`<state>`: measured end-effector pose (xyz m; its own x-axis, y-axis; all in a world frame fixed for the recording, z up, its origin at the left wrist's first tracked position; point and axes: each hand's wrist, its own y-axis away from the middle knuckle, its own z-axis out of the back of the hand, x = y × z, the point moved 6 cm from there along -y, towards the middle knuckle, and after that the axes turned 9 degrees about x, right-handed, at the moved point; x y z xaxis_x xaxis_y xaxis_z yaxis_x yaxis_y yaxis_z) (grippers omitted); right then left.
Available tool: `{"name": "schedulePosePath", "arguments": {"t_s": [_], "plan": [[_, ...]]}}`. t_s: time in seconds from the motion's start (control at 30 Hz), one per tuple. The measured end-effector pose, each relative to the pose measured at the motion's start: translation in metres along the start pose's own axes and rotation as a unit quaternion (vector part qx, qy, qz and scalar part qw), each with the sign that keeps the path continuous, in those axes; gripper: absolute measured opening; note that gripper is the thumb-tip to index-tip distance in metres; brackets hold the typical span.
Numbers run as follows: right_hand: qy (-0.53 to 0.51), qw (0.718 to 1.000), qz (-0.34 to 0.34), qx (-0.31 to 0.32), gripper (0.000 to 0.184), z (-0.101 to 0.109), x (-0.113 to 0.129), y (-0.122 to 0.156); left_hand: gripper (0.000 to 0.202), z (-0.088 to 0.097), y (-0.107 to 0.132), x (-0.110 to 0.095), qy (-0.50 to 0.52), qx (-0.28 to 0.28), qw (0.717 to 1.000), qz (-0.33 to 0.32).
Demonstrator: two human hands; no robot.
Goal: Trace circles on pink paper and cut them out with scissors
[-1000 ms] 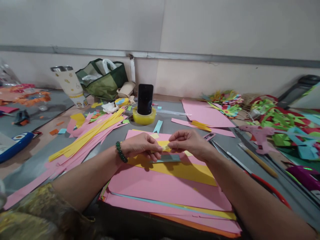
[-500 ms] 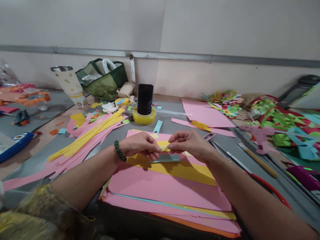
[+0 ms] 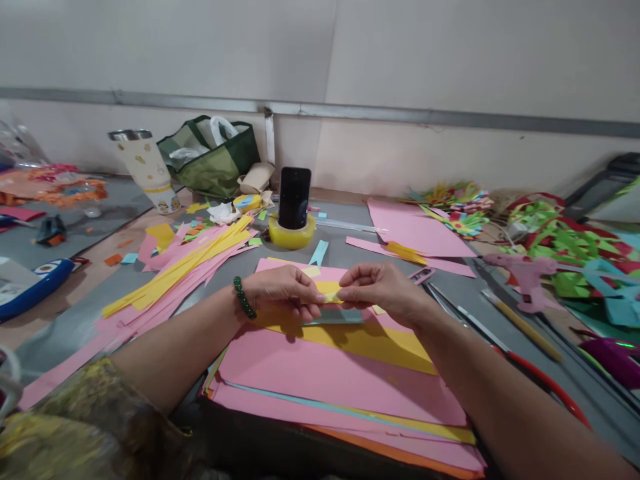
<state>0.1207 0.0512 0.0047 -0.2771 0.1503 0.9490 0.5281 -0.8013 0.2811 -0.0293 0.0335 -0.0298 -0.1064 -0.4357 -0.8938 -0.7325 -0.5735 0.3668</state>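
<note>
Pinching a little yellow paper piece (image 3: 329,289) in both hands, just above a paper stack (image 3: 300,373).

Gripping one end in the left hand (image 3: 287,291) and the other in the right hand (image 3: 379,291), fingertips closed on it at both ends. Probably partway through this one, at a guess: bent or folded along the near edge, can't tell which, and not yet let go. Already cut, in a loose heap at left: long skinny pink and yellow strips (image 3: 185,267). Left to use, apparently: flat pink sheets in the stack, with a broad yellow band (image 3: 383,347) and a light blue strip (image 3: 335,317) on top. Looking finished, back right: fringed, multicolored paper flowers (image 3: 469,223). Mostly matte, stiff-looking stuff, straight-edged; shinier: a round yellow tape roll (image 3: 287,237) with a phone (image 3: 294,199) propped up at it.
</note>
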Motion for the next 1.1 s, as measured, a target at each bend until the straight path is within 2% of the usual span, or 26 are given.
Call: {"name": "schedulePosePath", "arguments": {"t_s": [0.13, 0.43, 0.67, 0.87, 1.1], "plan": [[-0.005, 1.0, -0.013, 0.018, 0.032, -0.006, -0.002, -0.001, 0.031, -0.007, -0.002, 0.003, 0.031, 0.023, 0.999, 0.009], [-0.011, 0.999, -0.017, 0.033, 0.035, -0.015, -0.002, -0.002, 0.026, -0.013, -0.003, -0.001, 0.013, 0.017, 1.0, -0.02], [-0.013, 0.999, -0.02, 0.035, 0.035, -0.002, -0.002, -0.002, 0.031, -0.011, -0.003, -0.004, 0.011, -0.017, 0.999, -0.048], [0.033, 0.998, -0.034, 0.049, 0.039, 0.006, 0.002, 0.001, 0.024, -0.011, 0.001, -0.008, -0.021, -0.032, 0.999, -0.032], [-0.016, 0.999, 0.019, 0.041, 0.033, -0.01, -0.005, -0.007, 0.022, -0.013, -0.002, -0.005, -0.001, -0.032, 0.998, -0.061]]}}
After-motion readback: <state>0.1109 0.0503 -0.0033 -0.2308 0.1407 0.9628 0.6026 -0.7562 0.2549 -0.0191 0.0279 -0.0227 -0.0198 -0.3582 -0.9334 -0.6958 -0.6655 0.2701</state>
